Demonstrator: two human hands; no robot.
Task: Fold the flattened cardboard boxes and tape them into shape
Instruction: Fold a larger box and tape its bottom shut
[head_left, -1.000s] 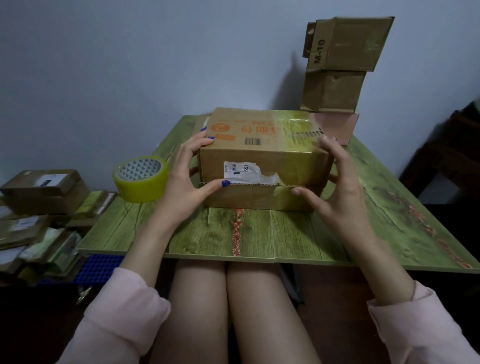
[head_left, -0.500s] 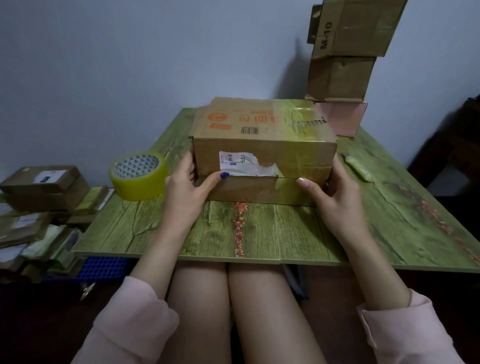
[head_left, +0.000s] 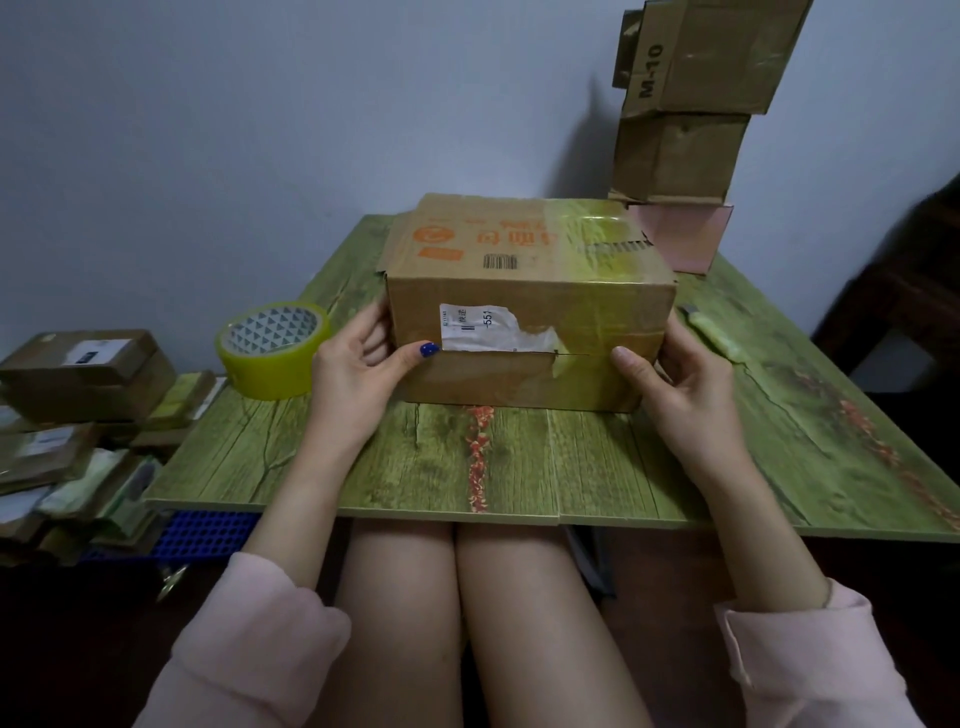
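Both hands have dropped from the upper edges to the lower ends of the cardboard box (head_left: 524, 291), which sits mid-worktop (head_left: 571, 478), long face toward the person. Left hand (head_left: 358, 369) grips the left end, thumb on the front seam beside the torn label (head_left: 488, 327). Right hand (head_left: 675, 384) grips the right end, thumb likewise on the seam. Yellow tape roll (head_left: 272, 348) lies just left of the left hand. Stacked boxes (head_left: 680, 156) stand at the far right corner. Flattened cartons (head_left: 78, 379) are piled off the worktop's left side.
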